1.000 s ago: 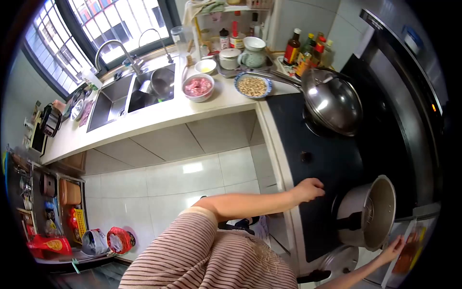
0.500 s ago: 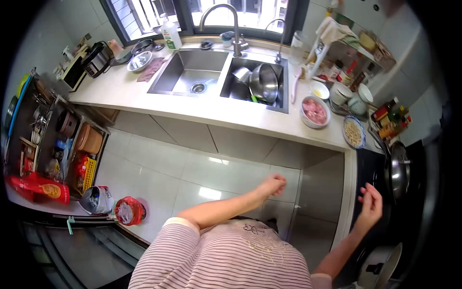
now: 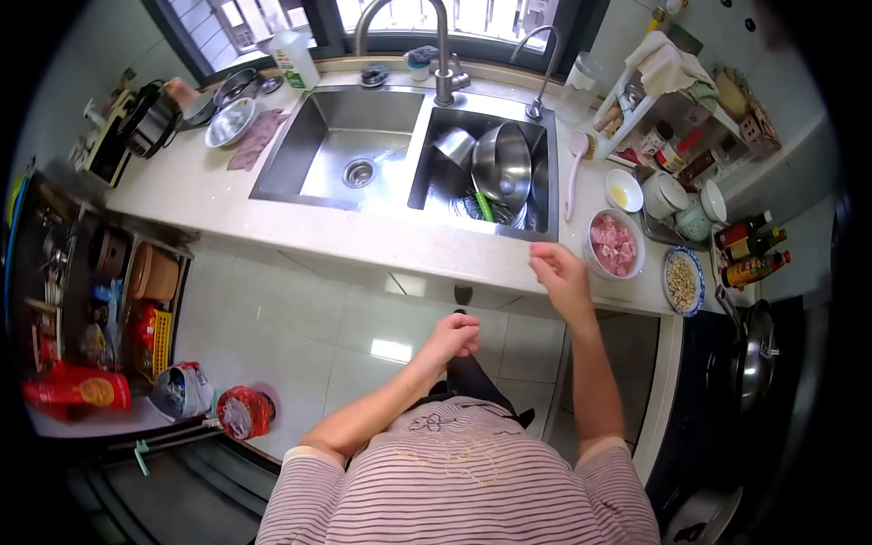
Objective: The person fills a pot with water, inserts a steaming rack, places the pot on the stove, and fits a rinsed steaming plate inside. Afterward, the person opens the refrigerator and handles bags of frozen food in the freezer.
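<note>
My left hand hangs over the floor in front of my body, its fingers loosely curled with nothing visible in them. My right hand is above the counter's front edge, fingers slightly bent and empty. Just right of it stands a bowl of raw pink meat. Beyond that are a small white bowl holding something yellow and a blue-rimmed plate of pale nuts or beans. Left of the right hand, the right sink basin contains a metal bowl and something with a green handle.
The left sink basin sits under the tap. A pink-handled brush lies beside the right basin. Bottles and a lidded pan are at the right. A red-lined bin stands on the floor.
I have moved closer to the counter. My right hand has gone from over the stove to the counter edge by the meat bowl. My left hand is lower and further left in view.
</note>
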The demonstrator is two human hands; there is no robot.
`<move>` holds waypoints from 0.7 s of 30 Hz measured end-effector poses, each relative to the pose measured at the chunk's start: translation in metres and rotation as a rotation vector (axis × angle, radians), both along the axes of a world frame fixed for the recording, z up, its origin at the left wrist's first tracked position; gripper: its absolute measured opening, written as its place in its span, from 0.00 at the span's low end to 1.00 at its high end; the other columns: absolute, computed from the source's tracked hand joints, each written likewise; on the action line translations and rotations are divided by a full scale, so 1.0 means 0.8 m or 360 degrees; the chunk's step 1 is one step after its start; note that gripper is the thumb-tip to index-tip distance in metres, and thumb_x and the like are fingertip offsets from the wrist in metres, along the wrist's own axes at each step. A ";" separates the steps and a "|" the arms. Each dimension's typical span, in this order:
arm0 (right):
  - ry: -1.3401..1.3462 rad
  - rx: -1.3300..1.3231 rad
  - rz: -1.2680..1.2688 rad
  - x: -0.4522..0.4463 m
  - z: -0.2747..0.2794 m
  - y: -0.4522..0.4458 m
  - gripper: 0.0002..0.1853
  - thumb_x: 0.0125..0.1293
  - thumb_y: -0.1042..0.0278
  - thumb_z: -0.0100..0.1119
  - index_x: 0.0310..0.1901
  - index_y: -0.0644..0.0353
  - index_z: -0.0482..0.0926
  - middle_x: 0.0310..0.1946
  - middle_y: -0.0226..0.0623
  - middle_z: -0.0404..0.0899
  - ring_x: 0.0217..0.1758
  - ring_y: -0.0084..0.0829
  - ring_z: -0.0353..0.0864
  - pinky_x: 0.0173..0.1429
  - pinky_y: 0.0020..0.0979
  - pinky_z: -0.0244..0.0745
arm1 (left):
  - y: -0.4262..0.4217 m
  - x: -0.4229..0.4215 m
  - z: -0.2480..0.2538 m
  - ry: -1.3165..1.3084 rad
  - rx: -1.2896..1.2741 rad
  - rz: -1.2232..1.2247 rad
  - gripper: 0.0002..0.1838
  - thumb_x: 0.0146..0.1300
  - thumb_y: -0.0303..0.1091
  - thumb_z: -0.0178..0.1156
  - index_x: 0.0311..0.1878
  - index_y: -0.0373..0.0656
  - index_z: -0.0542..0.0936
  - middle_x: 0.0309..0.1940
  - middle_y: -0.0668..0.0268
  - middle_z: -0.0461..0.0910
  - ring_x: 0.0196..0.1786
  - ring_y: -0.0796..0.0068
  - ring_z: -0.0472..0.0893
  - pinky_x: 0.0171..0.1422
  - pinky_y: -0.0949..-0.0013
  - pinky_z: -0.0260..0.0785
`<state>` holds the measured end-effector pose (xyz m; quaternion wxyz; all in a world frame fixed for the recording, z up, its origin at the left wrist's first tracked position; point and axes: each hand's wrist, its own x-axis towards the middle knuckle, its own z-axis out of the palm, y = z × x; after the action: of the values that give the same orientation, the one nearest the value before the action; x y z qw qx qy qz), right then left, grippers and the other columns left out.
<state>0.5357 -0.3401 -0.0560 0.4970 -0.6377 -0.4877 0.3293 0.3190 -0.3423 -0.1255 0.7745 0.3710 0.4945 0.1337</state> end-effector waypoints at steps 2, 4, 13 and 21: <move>0.0027 -0.0043 -0.0018 0.012 -0.028 0.048 0.06 0.58 0.74 0.58 0.37 0.65 0.78 0.32 0.34 0.80 0.34 0.22 0.78 0.36 0.23 0.72 | 0.038 0.008 0.008 0.0039 0.0013 0.0036 0.12 0.61 0.35 0.56 0.46 0.43 0.76 0.33 0.67 0.80 0.31 0.80 0.78 0.33 0.80 0.70; 0.0007 -0.0131 -0.0048 0.030 -0.060 0.084 0.07 0.57 0.72 0.58 0.36 0.65 0.78 0.30 0.36 0.80 0.32 0.24 0.79 0.36 0.25 0.72 | 0.080 0.017 0.012 0.0044 0.0003 0.0086 0.12 0.60 0.34 0.57 0.46 0.42 0.76 0.33 0.66 0.80 0.31 0.79 0.79 0.34 0.79 0.71; -0.0328 -0.0459 -0.0168 0.065 -0.150 0.237 0.17 0.55 0.66 0.57 0.46 0.60 0.75 0.44 0.43 0.78 0.45 0.38 0.78 0.50 0.35 0.72 | 0.325 0.104 -0.043 0.0045 -0.0197 0.0874 0.20 0.59 0.27 0.55 0.55 0.34 0.67 0.46 0.53 0.72 0.42 0.63 0.77 0.42 0.67 0.75; -0.0570 -0.0781 0.0008 0.055 -0.185 0.297 0.18 0.59 0.58 0.55 0.48 0.58 0.74 0.41 0.47 0.78 0.47 0.47 0.76 0.49 0.41 0.70 | 0.400 0.151 -0.176 0.0646 -0.0706 0.0931 0.23 0.54 0.32 0.56 0.53 0.35 0.69 0.60 0.46 0.61 0.50 0.53 0.73 0.44 0.51 0.71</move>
<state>0.5797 -0.1028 -0.2038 0.2332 -0.7854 -0.4752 0.3209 0.4395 -0.0222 -0.2665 0.6518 0.0581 0.7385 0.1625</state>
